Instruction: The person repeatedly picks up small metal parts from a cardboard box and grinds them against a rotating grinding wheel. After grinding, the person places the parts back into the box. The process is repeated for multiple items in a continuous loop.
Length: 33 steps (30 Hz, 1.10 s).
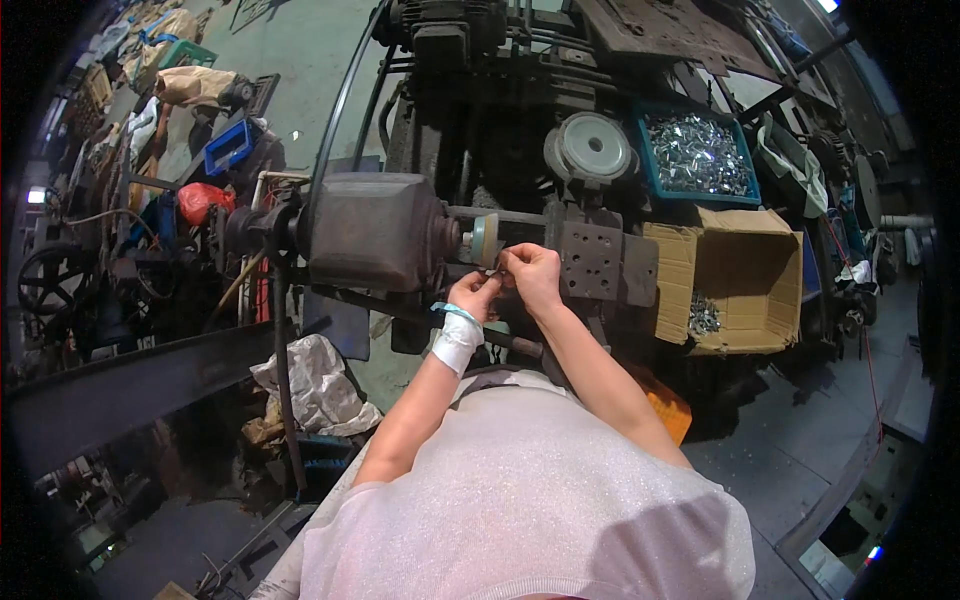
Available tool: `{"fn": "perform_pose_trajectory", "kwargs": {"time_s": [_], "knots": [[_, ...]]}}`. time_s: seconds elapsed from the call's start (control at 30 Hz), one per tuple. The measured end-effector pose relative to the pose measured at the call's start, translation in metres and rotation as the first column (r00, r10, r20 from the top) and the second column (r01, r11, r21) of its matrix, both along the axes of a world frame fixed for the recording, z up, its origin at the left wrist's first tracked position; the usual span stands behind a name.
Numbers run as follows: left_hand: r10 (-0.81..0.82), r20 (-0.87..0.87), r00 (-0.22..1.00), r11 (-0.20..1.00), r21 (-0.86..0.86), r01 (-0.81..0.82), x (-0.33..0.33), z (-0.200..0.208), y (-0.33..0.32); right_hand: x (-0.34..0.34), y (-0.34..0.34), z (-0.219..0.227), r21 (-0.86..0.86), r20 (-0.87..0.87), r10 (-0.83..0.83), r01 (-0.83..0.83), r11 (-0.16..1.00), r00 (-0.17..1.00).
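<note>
Close together in front of a dark machine, both hands have their fingers pinched. My left hand (pixel 475 293), with a white wrap and a light blue band at its wrist, pinches something too small to make out. Beside it my right hand (pixel 532 272) has thumb and fingertips closed at the same spot; what they hold is hidden. Just beyond the fingertips is a round wheel (pixel 486 240) with a pale greenish and tan rim, mounted on the spindle of the machine's boxy brown housing (pixel 370 230). Whether the held thing touches the wheel, I cannot tell.
Right of my hands is a metal plate with holes (pixel 590 260). An opened cardboard box (pixel 750 285) holds a few small metal parts; behind it a teal crate (pixel 655 170) is full of shiny ones. A pale disc (pixel 594 146) sits on the machine. A crumpled white sack (pixel 318 385) lies left.
</note>
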<state>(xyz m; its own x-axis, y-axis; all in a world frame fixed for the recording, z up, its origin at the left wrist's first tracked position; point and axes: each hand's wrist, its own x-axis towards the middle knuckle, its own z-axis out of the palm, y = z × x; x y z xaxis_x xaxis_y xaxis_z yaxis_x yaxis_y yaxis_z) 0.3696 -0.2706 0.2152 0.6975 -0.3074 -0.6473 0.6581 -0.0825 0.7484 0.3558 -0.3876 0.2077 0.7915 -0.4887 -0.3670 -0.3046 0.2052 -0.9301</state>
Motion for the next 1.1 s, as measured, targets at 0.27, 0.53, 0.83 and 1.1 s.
{"fn": "perform_pose_trajectory", "kwargs": {"time_s": [0.27, 0.53, 0.83, 1.1], "knots": [[-0.016, -0.015, 1.0, 1.0, -0.009, 0.015, 0.002, -0.009, 0.002, 0.002, 0.0, -0.004, 0.044, 0.016, -0.019, 0.018, 0.999, 1.0], [-0.047, 0.276, 0.96, 0.998, 0.054, 0.034, -0.015, 0.032, 0.002, -0.025, -0.003, 0.031, 0.193, 0.141, -0.007, -0.02, 0.981, 0.99], [-0.036, 0.454, 0.89, 0.997, -0.043, 0.063, -0.03, 0.06, 0.001, -0.05, -0.008, 0.066, -0.034, 0.41, 0.095, -0.089, 0.995, 0.907], [-0.087, -0.028, 0.996, 0.935, -0.346, 0.072, -0.024, 0.04, 0.021, -0.051, -0.014, 0.063, 0.101, 0.333, 0.094, -0.135, 0.986, 0.938]]}}
